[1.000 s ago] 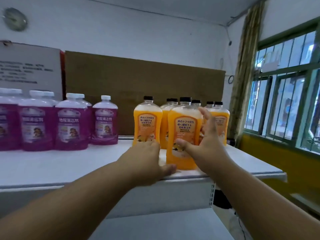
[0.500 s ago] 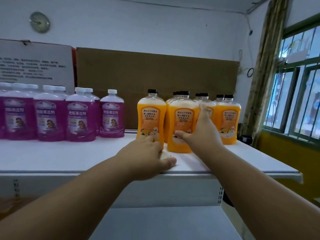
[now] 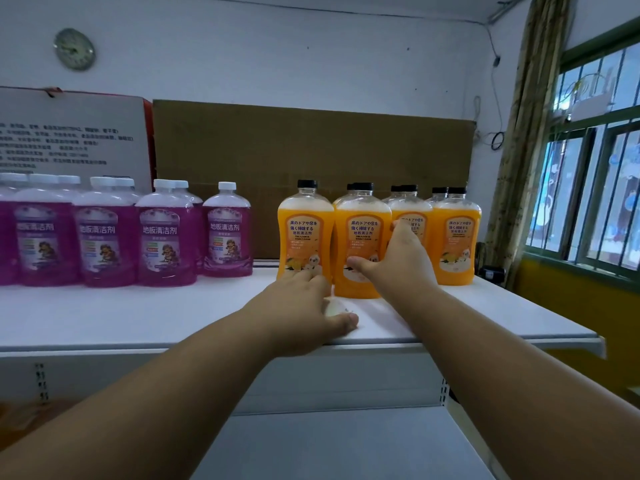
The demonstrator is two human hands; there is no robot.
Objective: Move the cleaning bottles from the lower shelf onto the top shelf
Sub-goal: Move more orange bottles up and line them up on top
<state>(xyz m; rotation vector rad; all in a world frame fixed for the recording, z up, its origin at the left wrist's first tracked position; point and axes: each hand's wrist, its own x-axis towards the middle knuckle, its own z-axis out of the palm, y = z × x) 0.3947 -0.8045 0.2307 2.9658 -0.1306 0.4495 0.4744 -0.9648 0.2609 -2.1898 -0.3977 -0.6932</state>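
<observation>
Several orange cleaning bottles with black caps stand grouped on the white top shelf [image 3: 138,313]. My right hand [image 3: 398,265] grips the front middle orange bottle [image 3: 360,237], thumb on its label and fingers round its right side. My left hand [image 3: 304,317] lies flat on the shelf, its fingertips touching the base of the leftmost orange bottle [image 3: 304,233] and its thumb near the shelf's front edge. Several purple bottles [image 3: 162,237] with white caps stand in rows at the left. The lower shelf [image 3: 346,445] shows below my arms with no bottle in sight.
A brown cardboard sheet [image 3: 311,143] and a white printed box [image 3: 69,133] stand behind the bottles against the wall. A barred green window [image 3: 588,185] and a curtain are at the right. The shelf's right end lies just past the orange group.
My right hand has slid the orange bottle from the shelf's front edge back into the orange group. My left hand has stayed at the leftmost bottle's base.
</observation>
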